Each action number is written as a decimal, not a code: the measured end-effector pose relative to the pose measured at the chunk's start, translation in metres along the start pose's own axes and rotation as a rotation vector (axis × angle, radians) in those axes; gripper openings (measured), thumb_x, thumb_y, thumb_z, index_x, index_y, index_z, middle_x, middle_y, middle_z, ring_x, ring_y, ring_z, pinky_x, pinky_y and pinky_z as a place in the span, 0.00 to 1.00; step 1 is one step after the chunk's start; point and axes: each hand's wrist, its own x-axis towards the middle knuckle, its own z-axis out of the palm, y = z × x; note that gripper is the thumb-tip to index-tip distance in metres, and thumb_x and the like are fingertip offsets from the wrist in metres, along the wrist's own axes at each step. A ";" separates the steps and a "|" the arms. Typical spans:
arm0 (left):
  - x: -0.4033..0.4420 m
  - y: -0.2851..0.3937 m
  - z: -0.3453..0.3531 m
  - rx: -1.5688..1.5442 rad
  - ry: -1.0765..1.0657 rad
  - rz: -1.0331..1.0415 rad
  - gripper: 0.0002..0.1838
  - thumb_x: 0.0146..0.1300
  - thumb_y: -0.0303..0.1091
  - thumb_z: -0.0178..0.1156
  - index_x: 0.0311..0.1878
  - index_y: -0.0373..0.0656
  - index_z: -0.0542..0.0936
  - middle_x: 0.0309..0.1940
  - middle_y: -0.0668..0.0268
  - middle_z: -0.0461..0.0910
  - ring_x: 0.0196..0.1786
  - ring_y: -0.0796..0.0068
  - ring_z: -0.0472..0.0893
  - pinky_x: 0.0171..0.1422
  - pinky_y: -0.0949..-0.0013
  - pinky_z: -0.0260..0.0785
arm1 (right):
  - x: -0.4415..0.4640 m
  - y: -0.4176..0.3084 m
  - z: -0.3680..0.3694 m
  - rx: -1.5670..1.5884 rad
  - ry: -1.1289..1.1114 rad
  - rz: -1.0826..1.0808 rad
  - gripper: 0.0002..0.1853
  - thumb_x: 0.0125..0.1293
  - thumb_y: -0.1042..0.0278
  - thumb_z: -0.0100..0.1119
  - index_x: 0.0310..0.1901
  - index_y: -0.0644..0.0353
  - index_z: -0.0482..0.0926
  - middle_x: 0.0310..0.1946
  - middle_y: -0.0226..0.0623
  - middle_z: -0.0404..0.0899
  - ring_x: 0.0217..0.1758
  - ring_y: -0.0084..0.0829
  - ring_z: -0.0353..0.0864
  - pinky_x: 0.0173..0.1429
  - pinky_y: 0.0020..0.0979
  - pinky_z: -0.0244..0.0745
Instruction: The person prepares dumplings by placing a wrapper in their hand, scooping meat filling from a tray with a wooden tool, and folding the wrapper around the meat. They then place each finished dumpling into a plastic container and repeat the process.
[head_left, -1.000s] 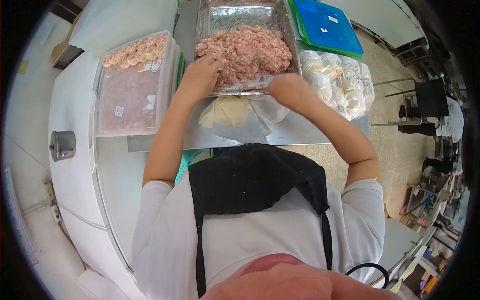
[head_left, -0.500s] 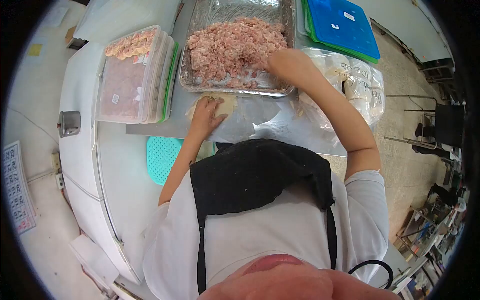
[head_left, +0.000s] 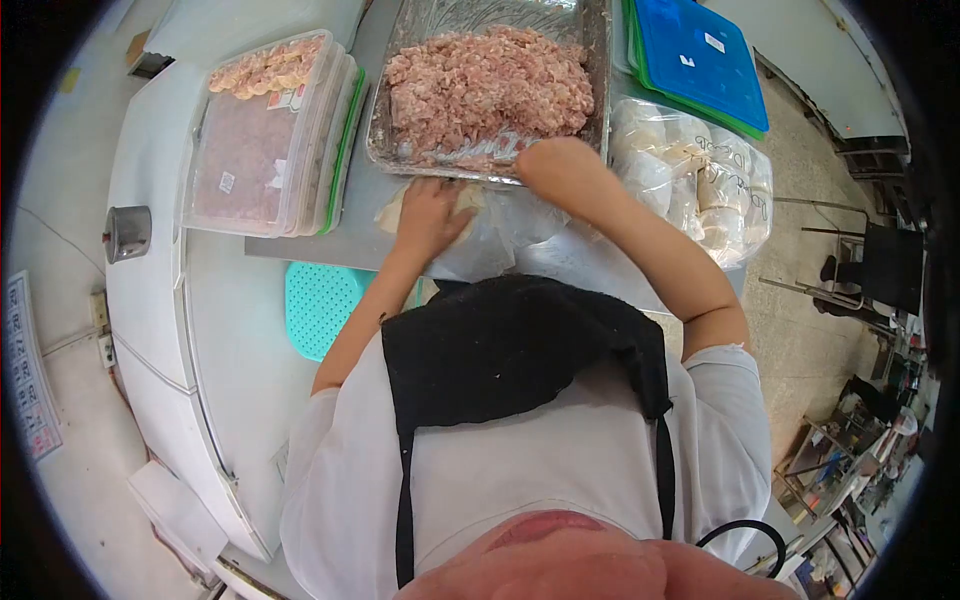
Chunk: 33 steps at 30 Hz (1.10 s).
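Note:
My left hand [head_left: 432, 213] lies over a small stack of pale round dough wrappers [head_left: 392, 212], its fingers stretched toward the tray and the thumb apart. Clear plastic sheeting [head_left: 490, 245] lies under and beside the wrappers. My right hand [head_left: 553, 170] is curled at the near rim of a metal tray [head_left: 375, 125], knuckles up. Its fingertips are hidden, so what they hold does not show. Inside the tray lies a large mound of pink minced meat [head_left: 490, 85], with a smeared, scraped patch at its near side.
At left stand stacked clear containers [head_left: 240, 170] of filled pieces. Right of the tray are plastic-wrapped packs of white wrappers [head_left: 690, 170] and blue and green lids [head_left: 700, 60]. A turquoise perforated basket [head_left: 322, 305] sits below the table edge. A metal pot [head_left: 128, 233] is far left.
My right hand has moved from the meat toward me, to the tray's near rim. My left hand stays over the wrappers, slightly shifted. The whole view has shifted a little.

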 end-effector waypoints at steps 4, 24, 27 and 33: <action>-0.001 0.002 0.008 0.118 0.046 -0.068 0.14 0.49 0.39 0.67 0.41 0.48 0.83 0.37 0.62 0.74 0.48 0.59 0.71 0.52 0.56 0.61 | -0.009 0.013 -0.062 -0.025 -0.191 0.238 0.11 0.58 0.67 0.53 0.27 0.61 0.83 0.26 0.46 0.82 0.32 0.45 0.84 0.37 0.44 0.78; -0.024 -0.068 -0.098 -1.439 -0.600 -0.729 0.13 0.71 0.39 0.50 0.47 0.40 0.78 0.45 0.63 0.80 0.45 0.72 0.80 0.43 0.67 0.75 | 0.065 -0.054 -0.009 0.100 -0.130 0.273 0.13 0.60 0.64 0.52 0.29 0.64 0.82 0.28 0.52 0.81 0.34 0.48 0.83 0.40 0.47 0.77; -0.013 -0.047 -0.106 -0.556 -0.469 -0.293 0.15 0.70 0.37 0.50 0.45 0.36 0.80 0.40 0.62 0.82 0.43 0.69 0.80 0.46 0.69 0.71 | 0.074 -0.070 0.021 0.106 0.015 0.201 0.13 0.61 0.65 0.52 0.29 0.64 0.82 0.29 0.52 0.82 0.34 0.48 0.83 0.40 0.46 0.77; 0.006 -0.028 -0.108 -0.718 -0.169 -0.445 0.16 0.70 0.37 0.49 0.52 0.37 0.77 0.49 0.58 0.79 0.54 0.60 0.77 0.57 0.65 0.68 | 0.046 -0.046 -0.026 0.875 0.008 0.378 0.22 0.68 0.52 0.52 0.25 0.65 0.80 0.20 0.41 0.78 0.24 0.34 0.78 0.32 0.36 0.72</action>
